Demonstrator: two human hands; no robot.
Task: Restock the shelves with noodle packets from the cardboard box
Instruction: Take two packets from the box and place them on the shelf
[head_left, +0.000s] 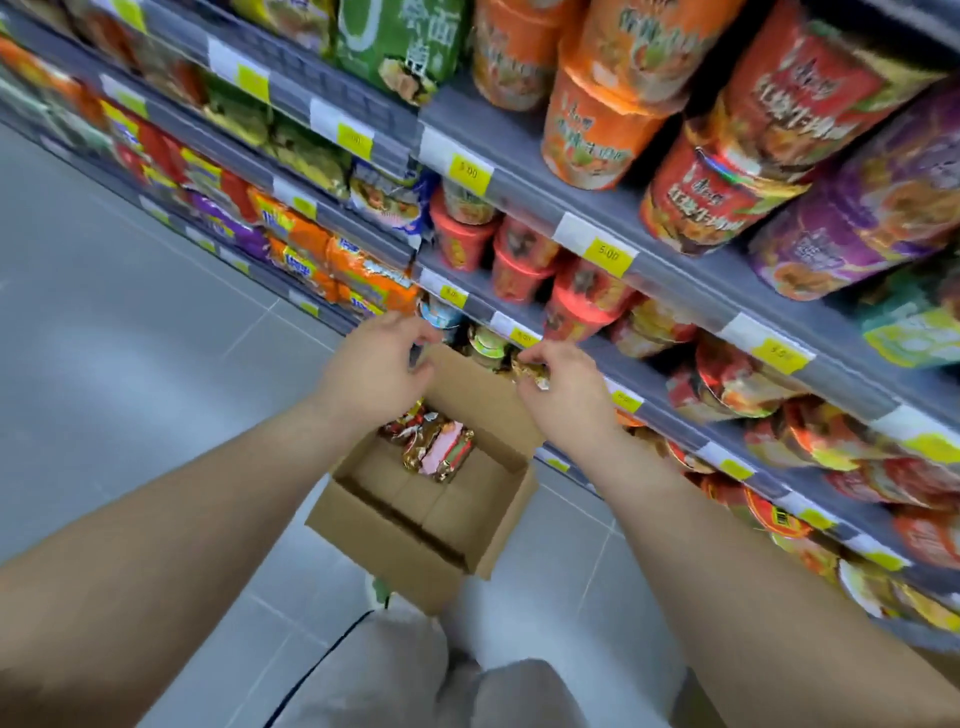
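Much is blurred, and print on the wrappers cannot be read. A crinkled gold foil noodle packet (530, 373) is pinched in the fingers of the right hand (563, 392), mostly hidden by them, so its long axis cannot be told; it is held just before the grey metal shelves (675, 283) stocked with noodle cups. The left hand (376, 366) is seen curled and empty, fingers loosely bent, above the open brown cardboard box (431, 512) on the grey tiled floor (130, 338). A few gold, red and pink packets (434, 441) are seen lying at the box's far end, partly covered by the left wrist. Pale trousers are cut off below.
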